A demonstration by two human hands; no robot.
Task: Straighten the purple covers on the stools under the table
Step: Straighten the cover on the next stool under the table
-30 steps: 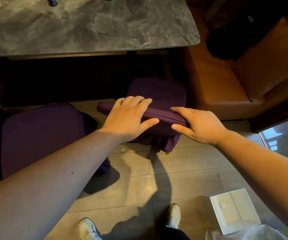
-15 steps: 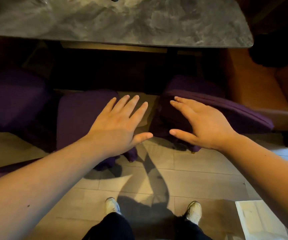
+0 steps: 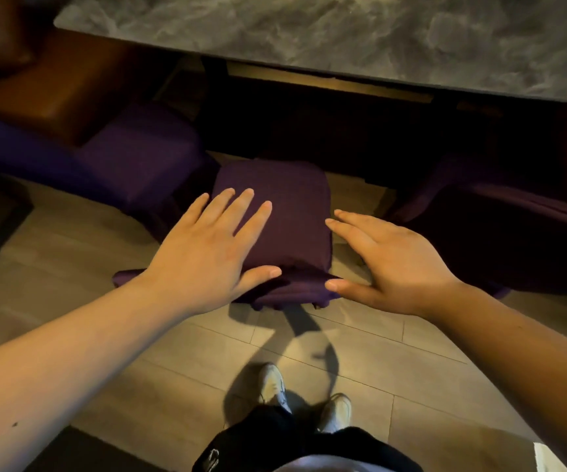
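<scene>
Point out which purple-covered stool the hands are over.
The middle stool, between left hand and right hand; the left stool and right stool go untouched.

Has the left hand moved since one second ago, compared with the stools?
Yes. The left hand left the right stool and now lies leftward, on the middle stool.

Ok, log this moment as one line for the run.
stage: straightening | left hand: open, flat over middle stool cover | right hand: open, at cover's right edge | grasp: none | skirt hem: bunched at front
</scene>
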